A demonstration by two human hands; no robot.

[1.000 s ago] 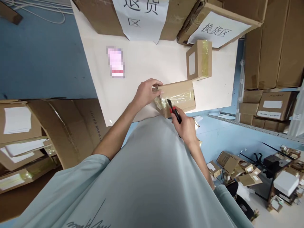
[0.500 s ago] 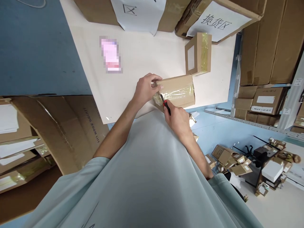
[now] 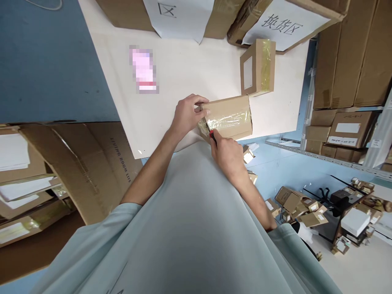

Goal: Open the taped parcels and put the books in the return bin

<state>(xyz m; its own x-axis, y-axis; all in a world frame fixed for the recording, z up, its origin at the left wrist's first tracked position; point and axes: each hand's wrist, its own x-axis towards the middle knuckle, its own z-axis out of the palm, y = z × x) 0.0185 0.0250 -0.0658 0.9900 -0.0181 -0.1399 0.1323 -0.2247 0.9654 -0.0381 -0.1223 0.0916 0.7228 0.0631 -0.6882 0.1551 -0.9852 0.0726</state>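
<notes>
A taped cardboard box lies at the near edge of the white table, clear shiny tape running along its top. My left hand grips its left end, thumb on top and fingers over the far corner. In my right hand is a black and red utility knife, its blade against the tape near the box's left end. My fist covers most of the handle. Just behind stands a smaller upright carton with yellowish tape and a white label, touched by neither hand.
Large boxes with handwritten paper signs line the table's back. A blurred pink rectangle lies at left. Shelves with cartons rise at right; opened boxes are heaped on the floor. A big carton stands at lower left.
The knife's blade has shifted slightly toward me and left at the box's left end. My left hand keeps its hold on the box; the view has turned a little.
</notes>
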